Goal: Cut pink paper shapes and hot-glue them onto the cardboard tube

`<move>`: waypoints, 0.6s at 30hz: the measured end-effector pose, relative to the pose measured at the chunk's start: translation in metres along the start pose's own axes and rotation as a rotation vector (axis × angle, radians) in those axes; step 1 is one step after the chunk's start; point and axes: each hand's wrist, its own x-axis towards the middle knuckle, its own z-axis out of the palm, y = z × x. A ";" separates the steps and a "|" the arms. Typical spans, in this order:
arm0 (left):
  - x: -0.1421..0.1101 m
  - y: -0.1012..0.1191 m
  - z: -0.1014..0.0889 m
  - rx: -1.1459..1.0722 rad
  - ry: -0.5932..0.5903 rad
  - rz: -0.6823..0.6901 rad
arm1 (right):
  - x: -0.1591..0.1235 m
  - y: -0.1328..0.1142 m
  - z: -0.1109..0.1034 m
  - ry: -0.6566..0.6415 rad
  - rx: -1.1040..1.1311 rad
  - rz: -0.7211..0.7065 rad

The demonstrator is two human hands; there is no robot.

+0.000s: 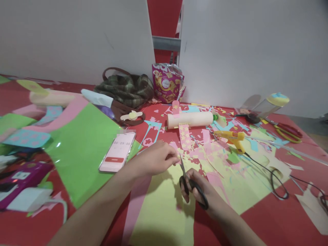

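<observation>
My right hand (198, 186) grips black-handled scissors (191, 184), blades pointing up and away toward my left hand. My left hand (156, 159) is closed in a pinch on a small scrap of paper right at the blade tips; the scrap is too small to name its colour. Both hands hover over a pale yellow paper sheet (164, 208) with a pink strip (135, 205) lying beside it. A phone (118, 152) showing a timer lies just left of my left hand.
Green paper sheet (82, 150) at left, cardboard roll (191, 119) and yellow glue gun (232, 136) with black cord (278, 182) beyond the hands. Red scissors (288, 131), plaid bag (125, 89), snack bag (169, 83) at the back. Paper scraps litter the red table (269, 218).
</observation>
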 end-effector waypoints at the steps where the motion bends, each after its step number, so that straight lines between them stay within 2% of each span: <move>1: 0.000 0.000 0.000 0.002 0.002 -0.002 | 0.000 0.000 0.000 0.001 -0.003 0.005; 18: 0.000 -0.001 0.002 0.027 -0.008 -0.018 | -0.001 -0.003 0.003 0.069 -0.006 0.072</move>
